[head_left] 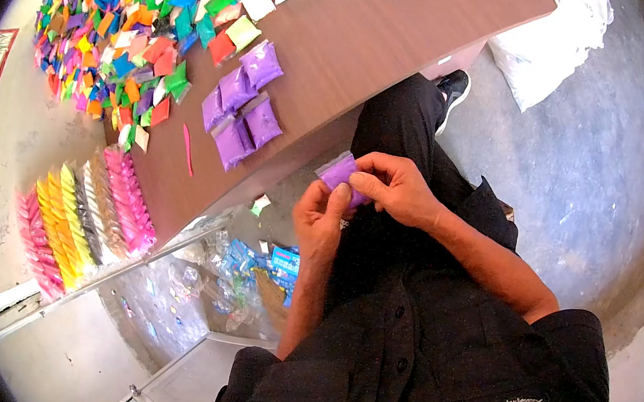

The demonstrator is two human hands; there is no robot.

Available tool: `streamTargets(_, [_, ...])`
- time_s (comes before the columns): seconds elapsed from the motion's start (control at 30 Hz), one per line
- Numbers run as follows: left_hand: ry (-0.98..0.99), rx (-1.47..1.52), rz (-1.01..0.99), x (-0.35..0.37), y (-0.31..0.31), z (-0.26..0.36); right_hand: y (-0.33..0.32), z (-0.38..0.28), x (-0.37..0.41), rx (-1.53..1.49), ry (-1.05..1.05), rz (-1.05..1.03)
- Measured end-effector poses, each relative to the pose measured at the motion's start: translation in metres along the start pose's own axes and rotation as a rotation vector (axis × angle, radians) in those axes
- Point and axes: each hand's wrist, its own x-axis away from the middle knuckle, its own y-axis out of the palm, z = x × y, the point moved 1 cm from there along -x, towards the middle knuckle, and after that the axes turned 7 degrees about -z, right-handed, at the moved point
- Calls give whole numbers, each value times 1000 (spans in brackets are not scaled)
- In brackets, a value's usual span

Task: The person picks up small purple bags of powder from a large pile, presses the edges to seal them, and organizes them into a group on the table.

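Both hands hold one small clear packet of purple material [338, 171] in front of my lap, below the table edge. My left hand [320, 215] pinches its lower side with the thumb on top. My right hand [403, 194] grips the right side between thumb and bent fingers, hiding part of it. Nearest on the brown table [334, 48] lie several similar purple packets [236, 90], grouped close together. A thin pink stick-like tool [187, 149] rests to their left.
A large heap of multicoloured packets [126, 21] covers the table's far left. Bundled rows of pink, yellow and other packets [84, 214] line its left end. Litter and a blue box [285, 263] lie on the floor below. A white sack [549, 52] stands at upper right.
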Motion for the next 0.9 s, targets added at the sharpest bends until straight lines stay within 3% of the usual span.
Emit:
streamTargets(0.17, [-43, -28, -47, 2, 2, -1, -1, 4, 0, -20, -15, 95])
streamTargets(0.8, [-5, 69, 62, -3, -3, -4, 2, -2, -2, 98, 44, 30])
streamTargets(0.9, [57, 41, 22, -3, -8, -4, 4, 1, -1, 104, -62, 25])
